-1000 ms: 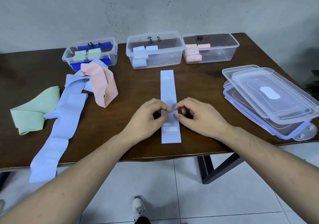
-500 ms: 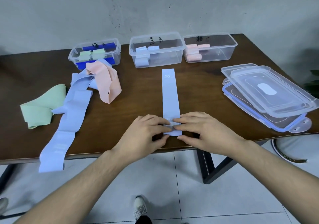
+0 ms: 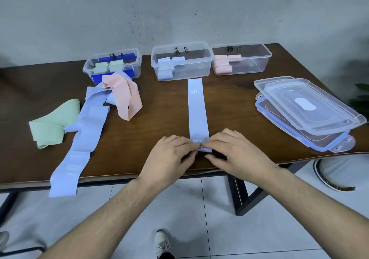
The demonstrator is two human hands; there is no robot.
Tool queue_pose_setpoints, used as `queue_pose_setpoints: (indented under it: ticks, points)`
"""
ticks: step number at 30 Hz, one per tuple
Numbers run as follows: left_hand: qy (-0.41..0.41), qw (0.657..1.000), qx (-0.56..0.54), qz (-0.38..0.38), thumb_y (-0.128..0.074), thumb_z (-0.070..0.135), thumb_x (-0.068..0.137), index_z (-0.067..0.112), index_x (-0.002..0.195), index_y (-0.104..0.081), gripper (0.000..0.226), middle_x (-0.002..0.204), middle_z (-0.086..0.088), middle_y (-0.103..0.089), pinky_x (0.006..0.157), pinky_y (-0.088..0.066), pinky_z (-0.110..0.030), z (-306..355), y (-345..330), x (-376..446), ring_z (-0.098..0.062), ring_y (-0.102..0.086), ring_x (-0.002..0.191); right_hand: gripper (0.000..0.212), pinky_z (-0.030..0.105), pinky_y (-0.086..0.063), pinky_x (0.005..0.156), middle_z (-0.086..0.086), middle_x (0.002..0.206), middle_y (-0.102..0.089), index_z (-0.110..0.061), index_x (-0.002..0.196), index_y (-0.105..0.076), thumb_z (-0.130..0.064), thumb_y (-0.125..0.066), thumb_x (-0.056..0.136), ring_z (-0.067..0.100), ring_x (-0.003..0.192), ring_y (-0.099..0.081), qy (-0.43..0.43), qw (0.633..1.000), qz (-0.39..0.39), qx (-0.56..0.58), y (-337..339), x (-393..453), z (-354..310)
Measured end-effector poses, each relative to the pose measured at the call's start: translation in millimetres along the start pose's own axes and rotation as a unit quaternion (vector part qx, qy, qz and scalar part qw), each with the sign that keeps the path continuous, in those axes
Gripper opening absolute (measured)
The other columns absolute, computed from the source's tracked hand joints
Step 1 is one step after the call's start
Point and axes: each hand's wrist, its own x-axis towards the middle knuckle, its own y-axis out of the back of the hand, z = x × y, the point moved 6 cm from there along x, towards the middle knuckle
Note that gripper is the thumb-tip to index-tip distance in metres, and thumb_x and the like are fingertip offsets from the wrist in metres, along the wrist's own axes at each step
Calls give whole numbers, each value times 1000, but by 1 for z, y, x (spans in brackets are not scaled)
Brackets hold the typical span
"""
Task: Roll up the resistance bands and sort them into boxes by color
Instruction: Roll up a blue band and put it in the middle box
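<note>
- Both hands are down at the near end of a light blue band (image 3: 197, 109) that's laid out flat and straight on the brown table (image 3: 229, 107), running away toward the middle box (image 3: 181, 61).
- Left hand (image 3: 169, 159) has its fingers curled, pinching the near end of that band where it's folded over.
- Right hand (image 3: 235, 151) is doing the same from the other side, fingertips meeting the left ones right on the fold.
- Far end of the band has "20 LB" printed on it and sits just in front of the middle box, which holds blue rolls.
- Left box (image 3: 112, 64) has green rolls, right box (image 3: 241, 59) has pink ones.
- Off to the left: a loose green band (image 3: 53, 125), another long blue band (image 3: 79, 145) hanging over the table edge, and a crumpled pink band (image 3: 124, 97).
- Stack of clear lids (image 3: 305, 111) on the right.
</note>
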Motion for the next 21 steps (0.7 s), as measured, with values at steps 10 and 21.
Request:
queue_pose_setpoints:
  ticks: [10, 21]
  points:
    - [-53, 998, 34, 29, -56, 23, 95, 16, 106, -74, 22, 101, 4, -67, 74, -42, -29, 8, 1, -6, -17, -56, 93, 12, 35, -51, 71, -6, 94, -62, -19, 102, -75, -18, -70, 91, 16, 84, -50, 19, 999, 35, -37, 5, 0, -9]
    - [-30, 999, -9, 15, -55, 26, 95, 17, 105, -75, 24, 98, 6, -68, 75, -45, -32, 8, -4, -14, -16, -58, 85, 13, 17, -43, 77, -9, 92, -60, -18, 101, -77, -22, -69, 93, 9, 83, -46, -35, 997, 45, 58, -2, -10, -7]
